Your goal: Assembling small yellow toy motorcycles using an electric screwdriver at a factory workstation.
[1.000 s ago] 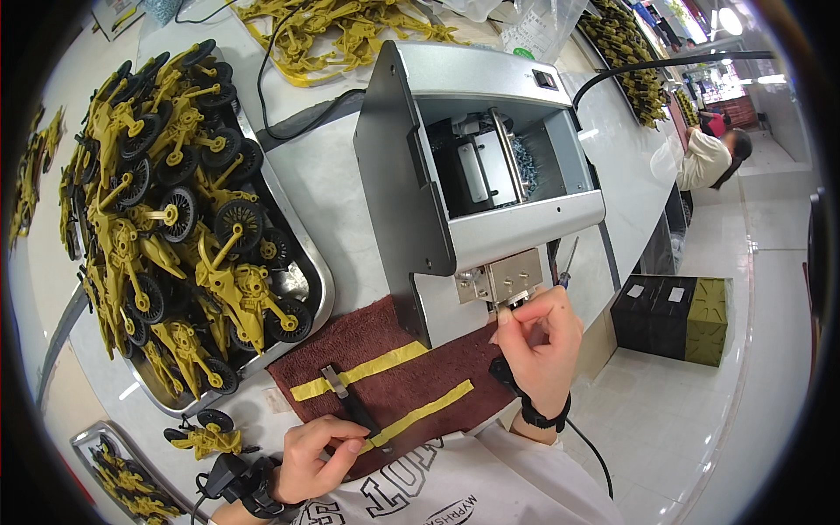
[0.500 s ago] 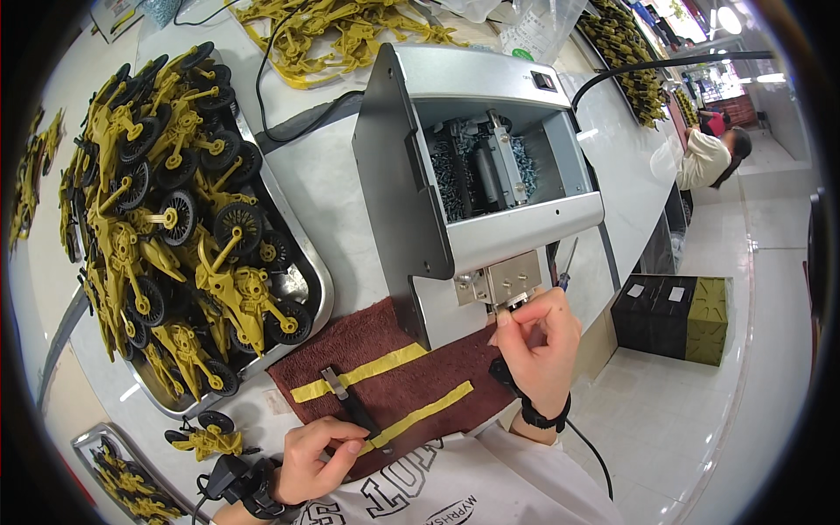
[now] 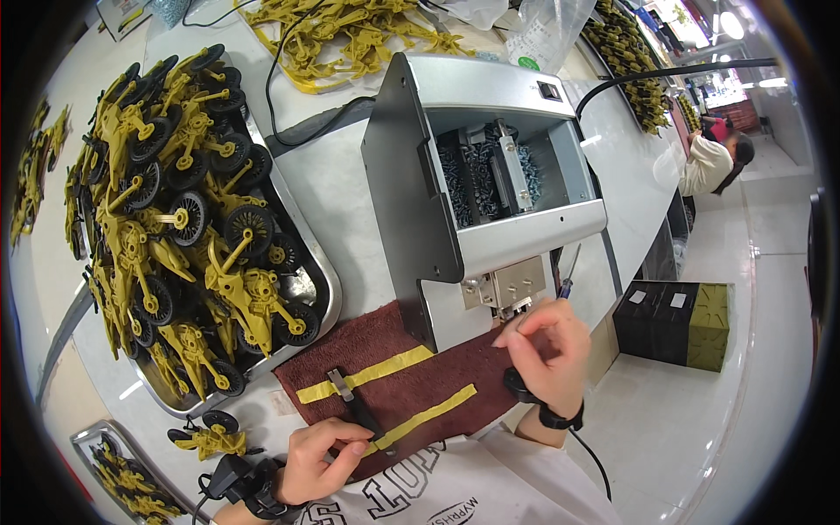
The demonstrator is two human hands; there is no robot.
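My right hand (image 3: 551, 354) is closed, thumb and forefinger pinched together, just off the metal outlet block (image 3: 514, 284) of a grey screw feeder (image 3: 516, 241). Whatever those fingertips hold is too small to make out. Small dark screws (image 3: 530, 175) fill the feeder's open hopper. At the near edge of a brown cloth (image 3: 429, 394) with yellow stripes, my left hand (image 3: 319, 459) is also closed, thumb against forefinger; I cannot see what is between them. Its fingertips are by the end of a black tool with a metal tip (image 3: 354, 404), lying on the cloth.
A metal tray (image 3: 328, 289) heaped with yellow-and-black toy motorcycles stands left. One part-built motorcycle (image 3: 210, 435) lies nearby, with a smaller tray (image 3: 131, 481) below. Yellow frames (image 3: 341, 44) lie behind. A screwdriver (image 3: 567, 282) is right of the feeder. Another person (image 3: 713, 162) sits far right.
My right hand has drawn back slightly from the outlet block. Inside the hopper, screws now cover the middle where a cylinder showed. The left hand is nearly still; the view has shifted slightly.
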